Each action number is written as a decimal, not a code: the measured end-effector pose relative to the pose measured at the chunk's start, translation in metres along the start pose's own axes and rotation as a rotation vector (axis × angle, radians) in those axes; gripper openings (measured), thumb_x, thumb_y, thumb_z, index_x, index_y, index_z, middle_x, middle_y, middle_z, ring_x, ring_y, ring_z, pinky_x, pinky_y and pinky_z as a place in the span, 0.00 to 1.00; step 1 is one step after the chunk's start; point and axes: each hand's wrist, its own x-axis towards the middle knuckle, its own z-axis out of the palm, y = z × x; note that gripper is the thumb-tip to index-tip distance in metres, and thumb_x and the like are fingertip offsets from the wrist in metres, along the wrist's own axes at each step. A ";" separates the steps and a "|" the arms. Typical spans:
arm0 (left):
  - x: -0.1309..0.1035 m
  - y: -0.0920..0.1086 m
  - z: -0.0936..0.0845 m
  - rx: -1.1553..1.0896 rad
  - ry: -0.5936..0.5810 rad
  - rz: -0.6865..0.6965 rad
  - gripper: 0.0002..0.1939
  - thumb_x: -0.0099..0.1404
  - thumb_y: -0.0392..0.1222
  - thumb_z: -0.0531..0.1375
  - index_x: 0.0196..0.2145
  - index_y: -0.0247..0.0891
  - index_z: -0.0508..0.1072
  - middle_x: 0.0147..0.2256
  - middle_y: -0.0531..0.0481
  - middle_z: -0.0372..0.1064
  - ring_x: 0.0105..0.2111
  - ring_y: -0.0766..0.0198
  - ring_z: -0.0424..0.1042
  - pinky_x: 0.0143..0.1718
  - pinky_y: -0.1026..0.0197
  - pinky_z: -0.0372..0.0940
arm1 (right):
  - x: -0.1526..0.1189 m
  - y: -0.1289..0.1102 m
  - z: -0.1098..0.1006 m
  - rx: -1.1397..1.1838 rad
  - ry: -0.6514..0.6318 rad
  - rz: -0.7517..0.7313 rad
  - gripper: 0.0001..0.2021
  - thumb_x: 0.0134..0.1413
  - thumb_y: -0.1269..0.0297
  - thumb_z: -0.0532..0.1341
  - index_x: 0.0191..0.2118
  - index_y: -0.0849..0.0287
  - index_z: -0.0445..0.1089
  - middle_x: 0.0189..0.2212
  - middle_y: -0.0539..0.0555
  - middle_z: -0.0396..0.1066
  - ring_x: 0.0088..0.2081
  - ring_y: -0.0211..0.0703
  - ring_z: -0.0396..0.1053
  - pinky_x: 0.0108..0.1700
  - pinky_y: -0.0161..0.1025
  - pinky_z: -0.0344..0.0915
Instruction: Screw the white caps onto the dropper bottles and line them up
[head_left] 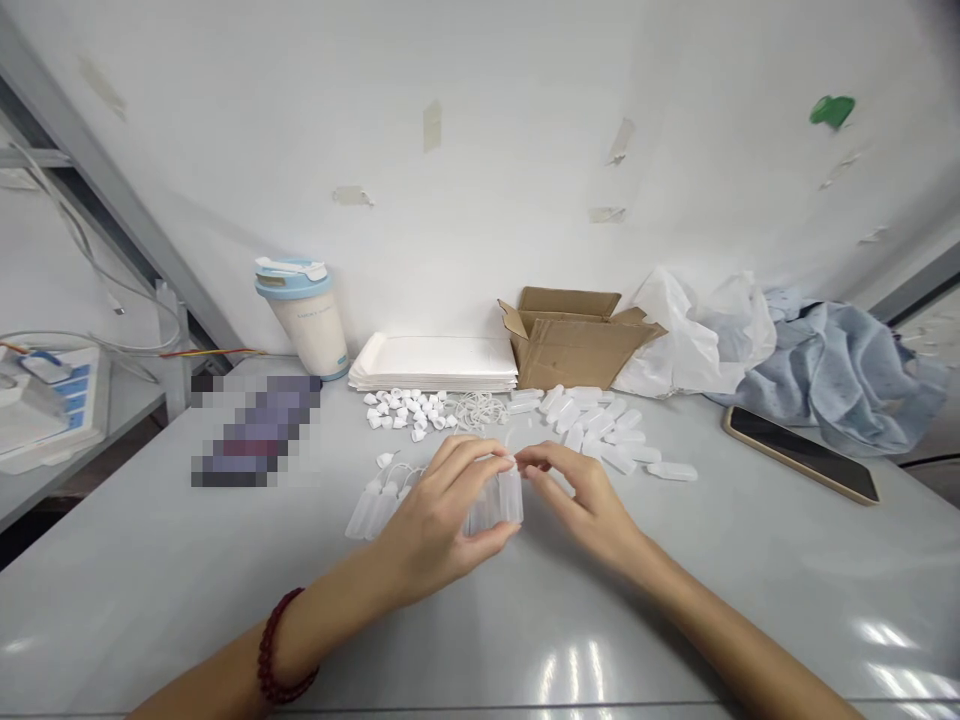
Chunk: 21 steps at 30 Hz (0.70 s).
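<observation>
My left hand (439, 510) grips a small translucent plastic bottle (511, 497) upright, thumb low on it and fingers at its top. At the bottle's neck, the fingertips of my right hand (589, 492) are pinched together; whatever is between them is too small to make out. More bottles stand partly hidden behind my left fingers. Left of that hand lies a row of bottles with looped cords (371, 508). Beyond my hands are a heap of white caps (405, 408), a tangle of thin white cords (478, 410) and a scatter of loose bottles (600, 425).
Along the wall stand a blue-lidded cup (307, 325), a stack of white trays (439, 362), an open cardboard box (577, 350), a white plastic bag (697, 335) and a blue cloth (840, 370). A phone (799, 455) lies right. A power strip (71, 400) sits far left.
</observation>
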 end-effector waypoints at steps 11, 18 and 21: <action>-0.003 -0.003 0.005 0.081 -0.269 -0.108 0.20 0.56 0.35 0.62 0.47 0.35 0.66 0.46 0.43 0.66 0.49 0.52 0.60 0.50 0.49 0.62 | 0.006 0.026 0.003 -0.681 -0.171 -0.100 0.06 0.58 0.73 0.55 0.33 0.62 0.69 0.30 0.55 0.66 0.31 0.43 0.66 0.34 0.38 0.63; -0.005 -0.006 0.012 0.183 -0.345 -0.114 0.18 0.56 0.37 0.61 0.45 0.34 0.68 0.45 0.41 0.66 0.48 0.49 0.60 0.48 0.47 0.62 | 0.006 0.017 -0.006 -0.693 -0.206 -0.078 0.05 0.59 0.71 0.56 0.34 0.61 0.69 0.31 0.55 0.66 0.32 0.43 0.66 0.34 0.38 0.62; -0.003 -0.006 0.011 0.185 -0.374 -0.140 0.17 0.56 0.37 0.62 0.44 0.34 0.69 0.44 0.41 0.67 0.47 0.49 0.61 0.47 0.47 0.63 | 0.005 0.015 -0.006 -0.679 -0.238 -0.079 0.06 0.59 0.70 0.57 0.32 0.61 0.69 0.30 0.55 0.66 0.31 0.42 0.65 0.33 0.38 0.62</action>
